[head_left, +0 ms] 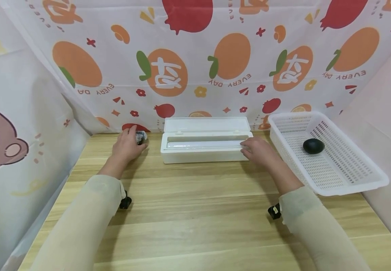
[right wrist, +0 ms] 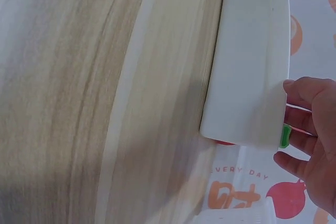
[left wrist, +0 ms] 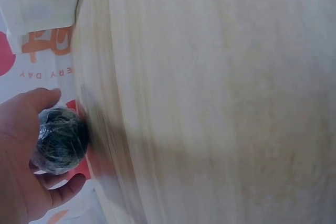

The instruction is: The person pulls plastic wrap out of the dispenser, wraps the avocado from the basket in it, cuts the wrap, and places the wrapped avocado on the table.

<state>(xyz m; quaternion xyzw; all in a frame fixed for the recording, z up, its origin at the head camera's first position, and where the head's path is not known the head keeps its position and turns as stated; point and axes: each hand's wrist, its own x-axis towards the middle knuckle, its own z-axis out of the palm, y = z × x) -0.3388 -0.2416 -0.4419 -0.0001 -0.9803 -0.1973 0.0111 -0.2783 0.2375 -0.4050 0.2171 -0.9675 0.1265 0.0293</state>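
Observation:
At the table's back left, my left hand (head_left: pixel 128 145) is at a dark round thing wrapped in clear film (head_left: pixel 141 137). In the left wrist view its thumb stands just off the wrapped thing (left wrist: pixel 62 140), and loosely bent fingers lie beyond and below it. A long white box (head_left: pixel 203 156) stands at the back middle with its lid (head_left: pixel 206 124) raised; a pale roll (head_left: pixel 202 144) lies inside. My right hand (head_left: pixel 258 150) rests at the box's right end, fingers over the top edge. A small green piece (right wrist: pixel 285 136) shows between those fingers in the right wrist view.
A white perforated basket (head_left: pixel 378 180) at the right holds a dark egg-shaped thing (head_left: pixel 313 146). Fruit-printed sheeting (head_left: pixel 195 90) hangs behind the wooden table (head_left: pixel 195 218), and more sheeting encloses both sides.

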